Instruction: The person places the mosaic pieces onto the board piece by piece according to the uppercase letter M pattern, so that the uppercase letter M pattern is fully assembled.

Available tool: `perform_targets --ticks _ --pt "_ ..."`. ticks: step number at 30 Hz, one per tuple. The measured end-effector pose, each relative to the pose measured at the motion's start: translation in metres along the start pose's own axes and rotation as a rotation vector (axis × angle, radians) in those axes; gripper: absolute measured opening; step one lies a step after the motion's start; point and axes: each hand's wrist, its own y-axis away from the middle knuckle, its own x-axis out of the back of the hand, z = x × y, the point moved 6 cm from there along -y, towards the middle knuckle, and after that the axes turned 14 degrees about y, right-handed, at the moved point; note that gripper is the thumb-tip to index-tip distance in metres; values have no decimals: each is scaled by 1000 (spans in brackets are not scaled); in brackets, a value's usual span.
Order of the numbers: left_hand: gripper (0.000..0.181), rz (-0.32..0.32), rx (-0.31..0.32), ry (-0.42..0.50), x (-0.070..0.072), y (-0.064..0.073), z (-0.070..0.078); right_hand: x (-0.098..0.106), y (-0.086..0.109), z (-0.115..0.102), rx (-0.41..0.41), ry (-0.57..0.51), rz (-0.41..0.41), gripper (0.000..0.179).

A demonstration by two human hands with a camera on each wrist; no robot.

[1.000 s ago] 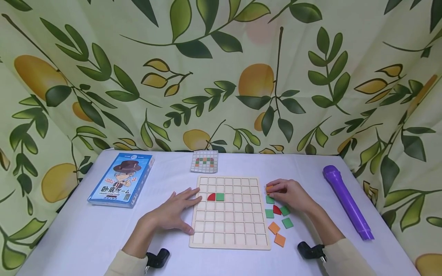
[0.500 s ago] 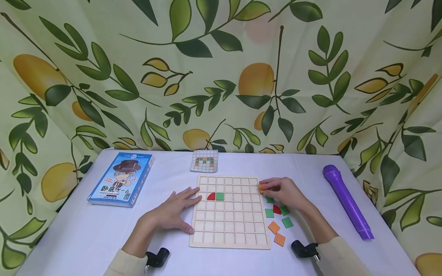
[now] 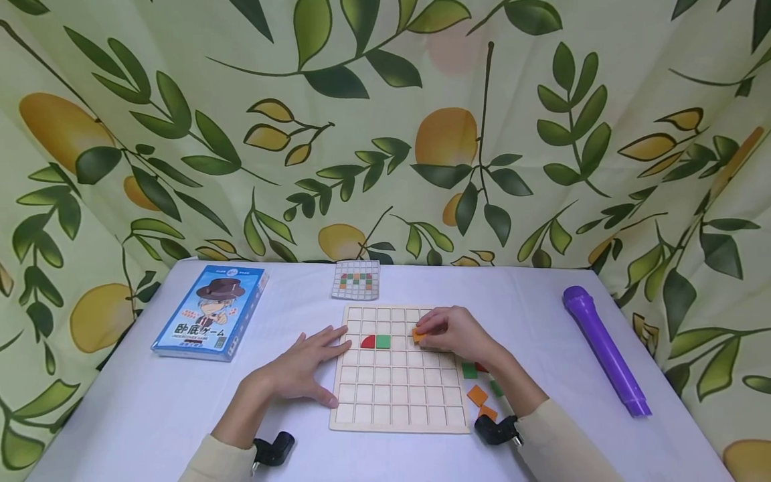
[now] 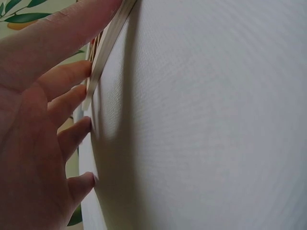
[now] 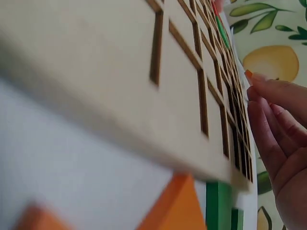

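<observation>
A wooden grid board (image 3: 400, 415) lies on the table. In its third row sit a red quarter-round tile (image 3: 368, 342) and, right beside it, a green square tile (image 3: 383, 341). My left hand (image 3: 301, 367) is spread at the board's left side, fingertips and thumb touching its edge; in the left wrist view the fingers (image 4: 72, 100) are extended along the wooden rim. Over the board's upper right part, my right hand (image 3: 454, 333) pinches an orange square tile (image 3: 417, 335) between thumb and fingertips. The right wrist view shows this tile's corner (image 5: 248, 74) at the fingertips.
Loose tiles lie right of the board, partly under the right forearm: a green tile (image 3: 469, 370), an orange tile (image 3: 478, 395) and others. A small pattern card (image 3: 355, 280) lies behind the board. A blue game box (image 3: 211, 312) stands left, a purple microphone-shaped stick (image 3: 605, 351) right.
My right hand has carried the orange tile leftward from the loose tiles, over the board's right edge, to above its grid. My left hand has stayed at the board's left edge.
</observation>
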Motion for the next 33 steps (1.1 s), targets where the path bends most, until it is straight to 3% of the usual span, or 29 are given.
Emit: perform_targets --ticks 14,27,33 --pt "104 -2 10 -11 0 -1 -1 -22 -13 -24 61 14 -6 14" --pt "104 -4 11 -9 0 -1 1 -25 -18 -26 -48 78 -4 15" --pt "104 3 18 -8 0 0 1 -26 -19 -27 -42 92 11 15"
